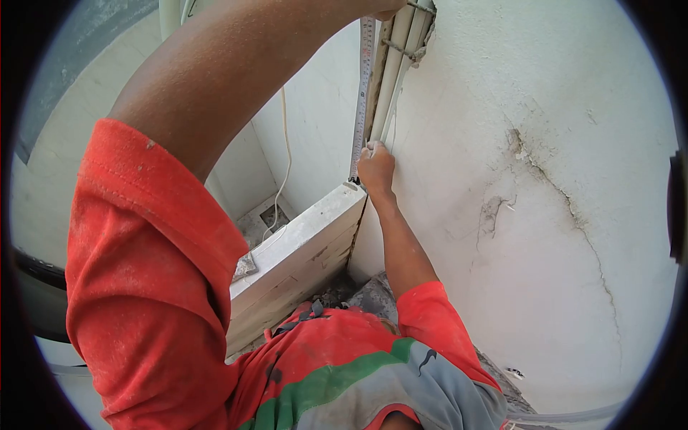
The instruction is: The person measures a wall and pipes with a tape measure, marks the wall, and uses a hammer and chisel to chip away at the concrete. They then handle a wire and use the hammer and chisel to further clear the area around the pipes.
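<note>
A metal tape measure blade (360, 100) stands upright along the opening's edge, its lower end at the top of a low white wall (301, 233). My left hand (388, 8) is raised to the top of the view near the blade's upper part; the frame cuts it off and its fingers are hidden. Lower down, my right hand (377, 169) is closed right beside the blade, at the bottom of the pale pipes (393, 75). What its fingers grip, if anything, cannot be made out. Wire ties (403, 50) cross the pipes above it.
To the right, a white plaster wall (459, 165) has a long crack (573, 208). A thin white cable (287, 143) hangs behind the low wall, near a square dark floor opening (273, 215). Rubble (376, 297) lies at the wall's foot.
</note>
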`<control>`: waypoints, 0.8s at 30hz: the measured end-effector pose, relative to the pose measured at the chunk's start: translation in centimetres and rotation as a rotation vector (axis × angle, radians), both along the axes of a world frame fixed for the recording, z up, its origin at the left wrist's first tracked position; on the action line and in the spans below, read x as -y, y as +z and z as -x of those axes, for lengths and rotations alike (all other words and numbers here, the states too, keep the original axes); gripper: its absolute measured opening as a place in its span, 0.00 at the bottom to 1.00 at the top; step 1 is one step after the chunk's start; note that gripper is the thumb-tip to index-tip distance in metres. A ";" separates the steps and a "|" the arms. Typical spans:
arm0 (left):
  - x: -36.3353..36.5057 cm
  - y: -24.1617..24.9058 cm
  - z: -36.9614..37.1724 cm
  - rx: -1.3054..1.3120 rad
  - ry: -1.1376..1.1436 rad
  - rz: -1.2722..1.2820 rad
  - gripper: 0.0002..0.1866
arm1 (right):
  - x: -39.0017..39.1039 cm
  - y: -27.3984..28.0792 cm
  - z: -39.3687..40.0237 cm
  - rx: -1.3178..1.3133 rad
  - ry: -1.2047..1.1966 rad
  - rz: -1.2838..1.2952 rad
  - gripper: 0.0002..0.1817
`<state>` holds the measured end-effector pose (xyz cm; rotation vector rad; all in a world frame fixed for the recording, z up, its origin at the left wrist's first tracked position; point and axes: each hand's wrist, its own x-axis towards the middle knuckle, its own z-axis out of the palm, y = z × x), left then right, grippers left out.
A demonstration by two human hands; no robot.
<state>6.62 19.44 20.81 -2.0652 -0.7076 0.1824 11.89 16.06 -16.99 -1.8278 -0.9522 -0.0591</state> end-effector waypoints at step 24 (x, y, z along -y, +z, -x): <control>-0.5 -0.2 -0.8 -0.004 0.105 0.019 0.19 | -0.6 0.5 0.2 -0.056 0.051 0.038 0.10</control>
